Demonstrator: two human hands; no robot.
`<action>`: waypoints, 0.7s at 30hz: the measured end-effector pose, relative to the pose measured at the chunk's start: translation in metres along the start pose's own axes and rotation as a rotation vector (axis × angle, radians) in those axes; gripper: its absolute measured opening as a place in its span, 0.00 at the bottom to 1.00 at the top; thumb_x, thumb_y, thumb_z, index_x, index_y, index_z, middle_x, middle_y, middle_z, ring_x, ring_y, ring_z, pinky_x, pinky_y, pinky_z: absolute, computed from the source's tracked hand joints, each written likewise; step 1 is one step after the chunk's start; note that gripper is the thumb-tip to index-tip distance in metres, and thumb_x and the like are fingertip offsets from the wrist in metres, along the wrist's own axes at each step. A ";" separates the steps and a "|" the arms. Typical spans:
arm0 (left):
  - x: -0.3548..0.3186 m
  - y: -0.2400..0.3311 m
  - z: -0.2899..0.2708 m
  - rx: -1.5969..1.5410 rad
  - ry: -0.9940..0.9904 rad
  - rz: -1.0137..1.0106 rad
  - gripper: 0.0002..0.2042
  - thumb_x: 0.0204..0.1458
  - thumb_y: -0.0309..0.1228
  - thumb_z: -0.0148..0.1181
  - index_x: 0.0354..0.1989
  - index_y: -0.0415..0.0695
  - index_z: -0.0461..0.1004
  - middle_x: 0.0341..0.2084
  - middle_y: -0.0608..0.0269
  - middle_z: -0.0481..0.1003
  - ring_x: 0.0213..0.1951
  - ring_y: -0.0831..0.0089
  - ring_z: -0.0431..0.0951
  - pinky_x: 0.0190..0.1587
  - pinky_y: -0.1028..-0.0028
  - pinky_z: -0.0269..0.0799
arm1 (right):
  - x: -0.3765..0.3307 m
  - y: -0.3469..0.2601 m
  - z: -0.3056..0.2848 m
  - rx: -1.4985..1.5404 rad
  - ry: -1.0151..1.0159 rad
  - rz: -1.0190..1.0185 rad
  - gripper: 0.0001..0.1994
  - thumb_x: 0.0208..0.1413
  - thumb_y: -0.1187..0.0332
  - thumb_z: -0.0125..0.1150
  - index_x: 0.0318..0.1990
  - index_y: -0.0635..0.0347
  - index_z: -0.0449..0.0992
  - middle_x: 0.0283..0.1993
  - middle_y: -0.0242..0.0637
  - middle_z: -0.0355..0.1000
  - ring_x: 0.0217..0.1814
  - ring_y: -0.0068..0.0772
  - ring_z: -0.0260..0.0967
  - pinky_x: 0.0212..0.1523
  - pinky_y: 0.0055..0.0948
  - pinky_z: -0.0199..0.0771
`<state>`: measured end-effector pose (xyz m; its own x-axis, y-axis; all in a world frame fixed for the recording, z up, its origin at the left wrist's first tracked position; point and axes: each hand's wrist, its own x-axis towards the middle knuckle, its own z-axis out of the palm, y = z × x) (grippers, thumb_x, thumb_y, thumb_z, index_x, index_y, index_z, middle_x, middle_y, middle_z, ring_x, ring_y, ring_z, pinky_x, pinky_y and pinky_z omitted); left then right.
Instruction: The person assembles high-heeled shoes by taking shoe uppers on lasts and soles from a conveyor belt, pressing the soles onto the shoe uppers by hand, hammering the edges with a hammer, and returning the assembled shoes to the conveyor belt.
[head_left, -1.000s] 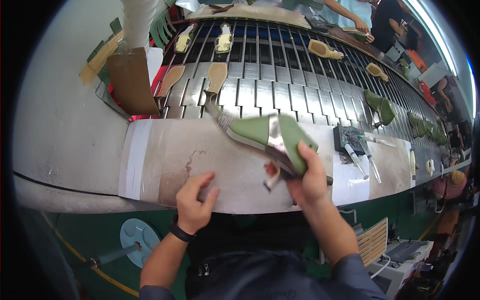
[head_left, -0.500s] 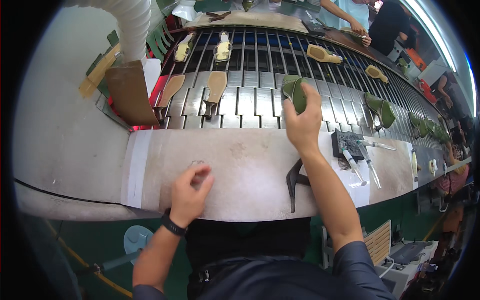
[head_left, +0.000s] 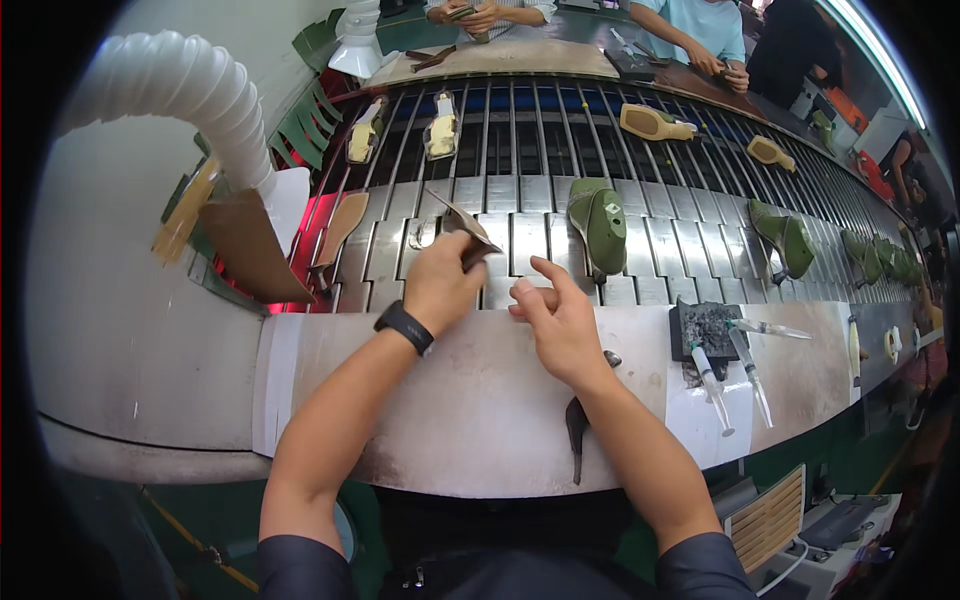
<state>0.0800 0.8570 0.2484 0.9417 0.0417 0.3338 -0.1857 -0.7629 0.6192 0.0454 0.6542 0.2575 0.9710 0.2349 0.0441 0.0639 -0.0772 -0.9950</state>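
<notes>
My left hand [head_left: 440, 285] reaches over the near edge of the conveyor, fingers closed around a heeled shoe sole [head_left: 464, 222] that is lifted and tilted. To its right, my right hand [head_left: 562, 325] is held above the bench edge with fingers apart and nothing in them. Just beyond that hand a green shoe last [head_left: 604, 235] rests on the metal slats. A dark hammer-like tool [head_left: 576, 428] lies on the bench, partly hidden by my right forearm. Another tan sole with a heel [head_left: 345, 225] stays on the slats at the left.
Several syringes [head_left: 742, 362] lean on a black block [head_left: 700, 330] at the bench's right. More green lasts [head_left: 785, 240] stand along the conveyor. A white hose [head_left: 190, 85] and a brown board [head_left: 250, 245] occupy the left. Two people work across the conveyor.
My right hand has let go of the green last and drawn back toward me. My left hand has moved forward and right and picked up a sole from the slats.
</notes>
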 end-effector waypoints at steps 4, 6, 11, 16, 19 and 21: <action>-0.033 0.063 0.011 0.005 -0.141 0.318 0.14 0.50 0.30 0.74 0.44 0.41 0.79 0.34 0.53 0.76 0.36 0.51 0.82 0.37 0.57 0.77 | 0.009 0.015 -0.009 0.437 0.148 0.151 0.25 0.75 0.58 0.56 0.67 0.72 0.70 0.54 0.43 0.78 0.52 0.29 0.77 0.54 0.28 0.77; -0.027 0.062 0.010 -0.073 -0.206 0.342 0.11 0.51 0.31 0.75 0.39 0.42 0.80 0.31 0.54 0.77 0.31 0.55 0.81 0.34 0.61 0.77 | 0.008 0.007 -0.014 0.343 0.156 0.156 0.25 0.75 0.58 0.57 0.67 0.73 0.70 0.56 0.44 0.77 0.54 0.27 0.75 0.54 0.26 0.76; 0.033 -0.002 -0.013 -0.369 0.061 0.239 0.10 0.61 0.31 0.68 0.29 0.40 0.80 0.22 0.61 0.77 0.23 0.74 0.76 0.28 0.72 0.70 | 0.010 0.000 -0.011 0.405 0.274 0.184 0.22 0.73 0.61 0.62 0.64 0.70 0.72 0.50 0.39 0.76 0.49 0.21 0.73 0.49 0.23 0.75; 0.180 -0.137 0.021 0.060 0.201 -0.162 0.34 0.56 0.47 0.73 0.62 0.33 0.72 0.53 0.44 0.79 0.52 0.58 0.81 0.56 0.61 0.77 | 0.004 0.002 0.001 0.389 0.141 0.242 0.22 0.74 0.62 0.59 0.66 0.71 0.70 0.50 0.39 0.77 0.46 0.19 0.72 0.48 0.24 0.78; 0.253 -0.157 0.054 0.242 0.224 -0.427 0.55 0.45 0.57 0.78 0.73 0.30 0.57 0.67 0.32 0.66 0.69 0.41 0.68 0.72 0.55 0.64 | 0.000 -0.008 -0.002 0.661 0.109 0.260 0.24 0.74 0.65 0.57 0.70 0.70 0.67 0.50 0.38 0.77 0.44 0.18 0.71 0.46 0.25 0.79; 0.278 -0.161 0.072 0.226 0.267 -0.485 0.56 0.44 0.56 0.79 0.73 0.32 0.56 0.67 0.32 0.66 0.69 0.41 0.68 0.73 0.55 0.63 | -0.003 -0.009 -0.003 0.579 0.026 0.353 0.27 0.73 0.68 0.56 0.75 0.69 0.64 0.52 0.38 0.76 0.45 0.19 0.71 0.45 0.24 0.77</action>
<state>0.3917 0.9453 0.1903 0.7956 0.5582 0.2355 0.3400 -0.7332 0.5889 0.0422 0.6511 0.2667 0.9167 0.2671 -0.2972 -0.3846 0.3880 -0.8376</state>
